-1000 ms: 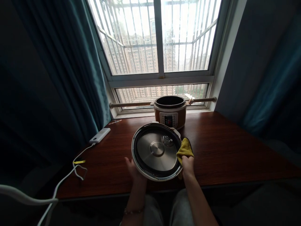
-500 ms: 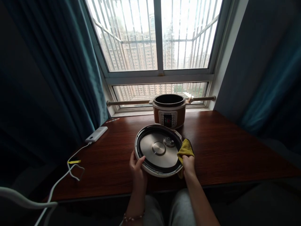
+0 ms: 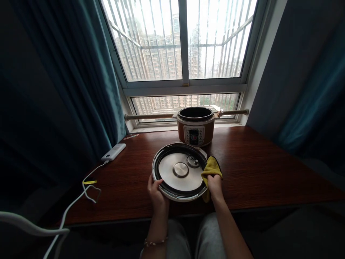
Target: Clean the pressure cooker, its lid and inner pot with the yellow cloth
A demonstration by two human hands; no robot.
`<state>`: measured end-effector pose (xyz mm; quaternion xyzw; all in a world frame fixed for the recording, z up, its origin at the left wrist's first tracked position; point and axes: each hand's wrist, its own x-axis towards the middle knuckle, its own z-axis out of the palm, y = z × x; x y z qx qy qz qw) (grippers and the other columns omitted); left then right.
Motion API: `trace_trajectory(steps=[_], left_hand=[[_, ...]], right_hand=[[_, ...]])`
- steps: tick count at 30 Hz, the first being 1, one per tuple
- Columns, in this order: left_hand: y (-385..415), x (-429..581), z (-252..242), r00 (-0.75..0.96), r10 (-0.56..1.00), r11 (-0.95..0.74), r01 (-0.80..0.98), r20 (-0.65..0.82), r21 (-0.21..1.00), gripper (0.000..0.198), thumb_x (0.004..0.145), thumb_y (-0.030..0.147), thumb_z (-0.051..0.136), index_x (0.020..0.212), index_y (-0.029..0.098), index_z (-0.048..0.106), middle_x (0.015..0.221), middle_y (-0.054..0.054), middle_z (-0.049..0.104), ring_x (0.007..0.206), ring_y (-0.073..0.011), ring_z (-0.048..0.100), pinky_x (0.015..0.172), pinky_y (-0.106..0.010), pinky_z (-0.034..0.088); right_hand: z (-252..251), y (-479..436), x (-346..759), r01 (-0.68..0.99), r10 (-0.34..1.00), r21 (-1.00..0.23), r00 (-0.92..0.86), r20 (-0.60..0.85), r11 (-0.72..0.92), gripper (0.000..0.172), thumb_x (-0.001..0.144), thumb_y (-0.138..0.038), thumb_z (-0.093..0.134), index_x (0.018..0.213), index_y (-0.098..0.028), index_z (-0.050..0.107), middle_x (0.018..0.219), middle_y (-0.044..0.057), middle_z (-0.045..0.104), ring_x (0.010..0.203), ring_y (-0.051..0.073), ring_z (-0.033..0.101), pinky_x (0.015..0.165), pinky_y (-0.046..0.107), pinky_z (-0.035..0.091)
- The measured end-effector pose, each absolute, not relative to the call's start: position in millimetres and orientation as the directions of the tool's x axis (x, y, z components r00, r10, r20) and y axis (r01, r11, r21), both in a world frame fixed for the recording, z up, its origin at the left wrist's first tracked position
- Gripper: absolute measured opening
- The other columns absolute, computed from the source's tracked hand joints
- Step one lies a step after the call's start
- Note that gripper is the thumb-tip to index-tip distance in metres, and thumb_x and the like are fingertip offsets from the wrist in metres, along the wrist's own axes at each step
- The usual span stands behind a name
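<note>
A round pressure cooker lid [image 3: 172, 180] is held up above the front of the table, its metal underside and black sealing ring facing me. My left hand [image 3: 157, 192] grips its lower left rim, thumb over the edge and fingers beneath. In my right hand [image 3: 215, 187] is a bunched yellow cloth [image 3: 212, 167], pressed against the right rim of the lid. Behind the lid stands the brown and white electric pressure cooker [image 3: 196, 129], open at the top with a dark pot inside and a lit display on its front.
On the left of the dark red wooden table [image 3: 258, 162] lies a white power bank [image 3: 114, 152]. Its white cable [image 3: 72, 203] runs off the near left edge, with a yellow tag [image 3: 90, 182]. A barred window [image 3: 185, 46] and blue curtains [image 3: 88, 72] surround the table.
The view has shifted slightly, so the table and cooker sit a little further right. The lid has turned slightly in my hands, and both hands keep their hold.
</note>
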<state>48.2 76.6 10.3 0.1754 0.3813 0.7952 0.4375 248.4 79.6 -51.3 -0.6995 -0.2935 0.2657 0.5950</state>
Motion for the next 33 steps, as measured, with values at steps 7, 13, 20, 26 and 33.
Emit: trace_trajectory(steps=[7,13,20,26,33], left_hand=[[77.1,46.6,7.4,-0.547,0.834,-0.309,-0.572,-0.072,0.76,0.039,0.053,0.012,0.054,0.09,0.016,0.063,0.07,0.003,0.06,0.067,-0.0125,0.055,0.062,-0.022,0.038],[76.6,45.9,6.0,-0.554,0.831,-0.33,-0.564,-0.05,0.756,0.038,0.053,0.012,0.055,0.09,0.016,0.065,0.071,0.003,0.061,0.068,-0.0126,0.055,0.063,-0.021,0.039],[74.1,48.3,4.0,-0.564,0.822,-0.338,-0.589,-0.075,0.734,0.042,0.051,0.009,0.056,0.091,0.018,0.065,0.077,0.002,0.063,0.073,-0.0133,0.056,0.067,-0.022,0.041],[69.6,51.5,3.7,-0.516,0.856,-0.354,-0.595,-0.006,0.722,0.048,0.053,0.011,0.056,0.099,0.02,0.064,0.086,-0.001,0.065,0.079,-0.0162,0.058,0.071,-0.024,0.043],[63.5,54.0,6.6,-0.508,0.861,-0.343,-0.587,-0.004,0.733,0.05,0.051,0.012,0.056,0.1,0.019,0.064,0.09,-0.001,0.065,0.082,-0.0175,0.059,0.078,-0.027,0.043]], right_hand=[[-38.2,72.3,256.2,0.169,0.631,-0.976,0.774,0.047,-0.134,0.026,0.064,-0.027,0.042,0.069,-0.014,0.063,0.08,0.015,0.067,0.078,0.026,0.062,0.064,0.03,0.047],[-27.6,64.4,259.6,0.412,0.681,-0.908,0.685,0.259,-0.07,0.028,0.064,-0.025,0.048,0.082,-0.013,0.065,0.094,0.014,0.065,0.089,0.028,0.06,0.081,0.036,0.045],[-16.7,56.5,246.3,0.749,0.904,-0.656,0.215,0.369,0.09,0.027,0.074,-0.022,0.053,0.097,-0.019,0.067,0.111,0.007,0.061,0.111,0.025,0.045,0.096,0.035,0.037],[1.3,38.6,228.7,0.857,0.968,-0.512,0.173,0.18,-0.058,0.016,0.075,-0.018,0.056,0.083,-0.02,0.07,0.094,0.005,0.066,0.093,0.021,0.055,0.083,0.028,0.04],[4.2,35.3,201.4,0.751,0.998,-0.66,0.042,0.05,0.001,0.019,0.071,-0.015,0.054,0.076,-0.023,0.07,0.075,0.001,0.067,0.072,0.015,0.059,0.063,0.023,0.036]])
